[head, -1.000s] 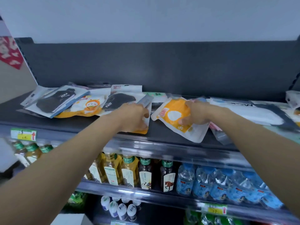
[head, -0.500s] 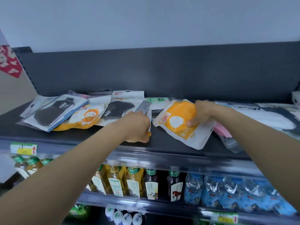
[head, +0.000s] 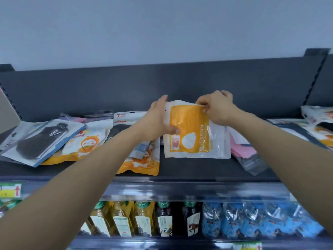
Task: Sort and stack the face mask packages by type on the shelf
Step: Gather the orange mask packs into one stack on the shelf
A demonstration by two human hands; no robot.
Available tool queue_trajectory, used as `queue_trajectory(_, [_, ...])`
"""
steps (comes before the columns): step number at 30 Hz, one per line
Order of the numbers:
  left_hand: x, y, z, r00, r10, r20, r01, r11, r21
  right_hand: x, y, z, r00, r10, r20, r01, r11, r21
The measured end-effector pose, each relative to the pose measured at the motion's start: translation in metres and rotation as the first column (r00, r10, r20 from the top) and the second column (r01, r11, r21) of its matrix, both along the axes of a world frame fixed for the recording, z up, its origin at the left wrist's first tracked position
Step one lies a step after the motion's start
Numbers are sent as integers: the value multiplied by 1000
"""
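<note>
An orange-and-white KN95 mask package stands tilted up above the dark shelf, held by both hands. My left hand grips its left edge, thumb on the front. Its top right corner is pinched by my right hand. To the left lie a black mask package with a blue edge, an orange cartoon package and another orange cartoon package under my left forearm. Pink mask packages lie to the right, partly under the held one.
More mask packages are heaped at the far right of the shelf, and a white-headed package lies at the back. Below the shelf edge stand tea bottles and blue water bottles. A price tag hangs at left.
My left hand let go of the package it was on and moved right to the orange KN95 package. Both hands lifted that package up and toward the shelf's back.
</note>
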State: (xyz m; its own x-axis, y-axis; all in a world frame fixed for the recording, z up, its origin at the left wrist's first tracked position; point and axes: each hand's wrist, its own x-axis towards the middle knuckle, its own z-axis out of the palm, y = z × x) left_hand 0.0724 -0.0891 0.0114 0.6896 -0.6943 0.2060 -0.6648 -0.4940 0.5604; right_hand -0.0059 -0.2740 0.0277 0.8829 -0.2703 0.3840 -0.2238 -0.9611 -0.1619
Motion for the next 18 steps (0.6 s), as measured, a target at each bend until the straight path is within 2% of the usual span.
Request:
queue_trajectory(1, [0,-1,5,1000,19,23,-18,999,-40,1,3,2,1000,18,21,-17,999,-27])
queue_trajectory(3, [0,-2,15,991,62,115,-59,998,-22,6,11,8,995,80,57,-77,996,-50])
queue_trajectory(7, [-3,9,29,993,97,74,-100,994,36,18,31,15,951,231,207,-226,973,-46])
queue_trajectory(9, [0,23,31,981,189,52,-188,982,-30,22,39,15,926,256,278,-281,958,52])
queue_trajectory(12, [11,51,35,936,350,-48,-351,908,-229,26,48,10,944,98,315,-194,938,289])
queue_trajectory(14, [19,70,37,895,420,-152,-446,825,-347,32,52,4,968,-13,249,-97,902,421])
queue_trajectory(15, [21,79,37,877,429,-217,-481,785,-391,36,53,-1,988,-27,150,-48,879,474])
queue_trajectory(17, [21,94,33,845,423,-328,-533,723,-439,43,61,-11,996,25,-87,29,823,568])
queue_trajectory(18, [20,100,29,832,418,-365,-550,705,-448,45,66,-17,986,76,-150,32,791,611])
